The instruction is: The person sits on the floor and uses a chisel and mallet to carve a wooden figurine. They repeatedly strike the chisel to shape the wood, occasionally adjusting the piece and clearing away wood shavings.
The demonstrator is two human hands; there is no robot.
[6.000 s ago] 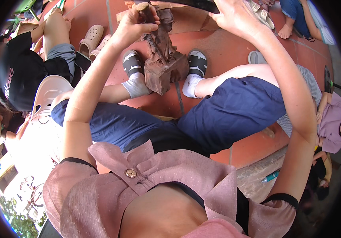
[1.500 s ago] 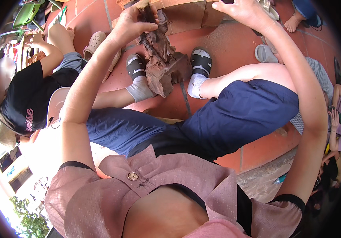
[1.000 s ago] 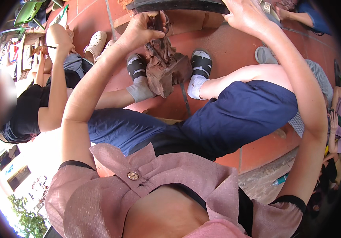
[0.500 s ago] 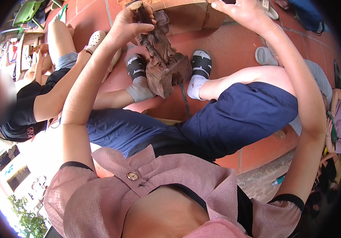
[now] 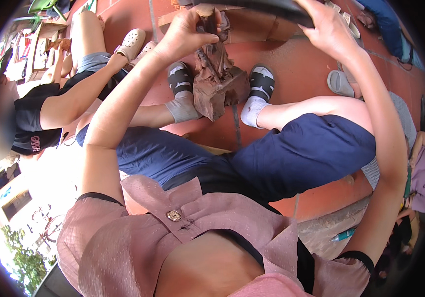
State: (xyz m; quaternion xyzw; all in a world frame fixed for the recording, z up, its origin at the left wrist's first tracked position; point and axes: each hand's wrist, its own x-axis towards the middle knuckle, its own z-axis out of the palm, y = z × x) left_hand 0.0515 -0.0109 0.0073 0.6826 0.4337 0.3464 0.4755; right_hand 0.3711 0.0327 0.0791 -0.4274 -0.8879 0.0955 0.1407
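Note:
My left hand is wrapped round the top of a brown wood carving, which stands upright between my feet. Folds run down its sides to a blocky base, and its top end is paler. In my right hand is a long, dark, curved tool, gripped at one end. It reaches leftward along the upper picture edge, over the top of the carving. Motion blur and the picture edge keep me from telling its exact kind.
A cardboard piece lies on the red tiled floor beyond the carving. My sandalled feet flank it. Another person sits close on my left, wearing pale clogs. A grey shoe is at right.
The dark tool has swung left into view, over the carving's top. The whole scene has shifted slightly right, while my left hand keeps its hold on the carving.

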